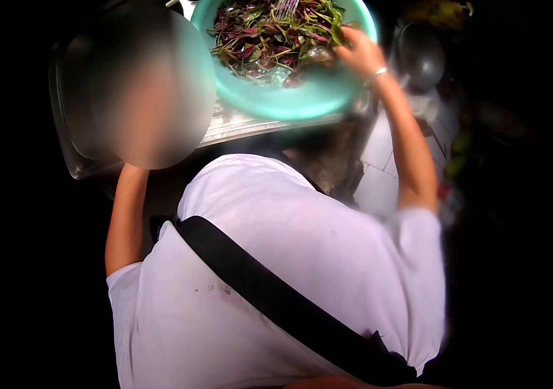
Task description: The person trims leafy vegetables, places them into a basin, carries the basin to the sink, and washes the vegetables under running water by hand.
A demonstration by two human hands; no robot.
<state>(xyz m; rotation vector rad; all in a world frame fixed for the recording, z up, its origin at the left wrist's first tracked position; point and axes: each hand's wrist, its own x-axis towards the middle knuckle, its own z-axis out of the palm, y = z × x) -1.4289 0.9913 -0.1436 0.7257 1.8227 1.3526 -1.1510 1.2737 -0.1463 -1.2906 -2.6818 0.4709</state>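
Note:
Red and green leafy greens [270, 39] lie in water in a turquoise basin [289, 107] at the top. My right hand [359, 52] is inside the basin's right side, its fingers curled at the edge of the leaves. A pale band circles that wrist. My left forearm reaches up on the left, and my left hand [143, 107] is hidden in a blurred oval patch, so its fingers and anything it holds cannot be made out. Water [286, 9] runs down onto the leaves at the top edge.
A metal sink edge [224, 129] runs below the basin. On the left stands a dark-rimmed tray or sink part [72, 139]. A round metal pot or lid [421, 57] and white tiles [377, 146] are at the right. A black strap [244, 269] crosses my white shirt.

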